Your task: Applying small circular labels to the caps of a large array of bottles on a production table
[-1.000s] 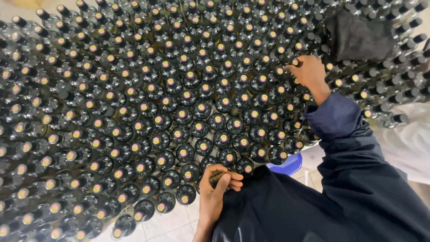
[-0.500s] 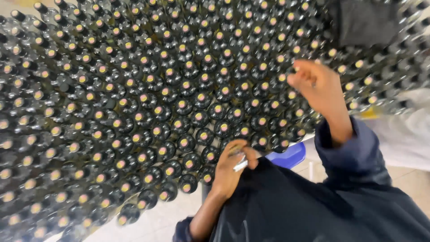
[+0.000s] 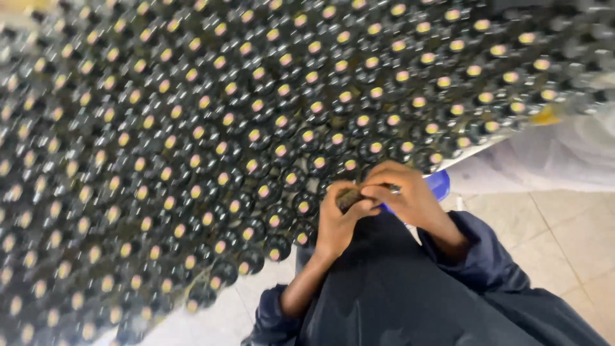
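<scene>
My left hand [image 3: 334, 221] and my right hand [image 3: 405, 198] meet at the near edge of a dense field of dark glass bottles [image 3: 256, 134] seen from above, each with a yellow-pink top. Both hands pinch a small dark object [image 3: 350, 196] between their fingertips; a silvery bit shows by my right fingers. What the object is cannot be made out through the blur. My dark blue sleeves and jacket [image 3: 410, 295] fill the lower middle.
A blue round thing [image 3: 439, 183] sticks out from under the bottles' edge behind my right hand. White plastic sheeting [image 3: 564, 157] lies at the right. Pale floor tiles [image 3: 564, 243] show at the lower right and below the bottles.
My right hand has pulled back from the far bottle tops and joined my left hand at the near edge. The left hand rose slightly. The view swung, so the bottles shifted up and left.
</scene>
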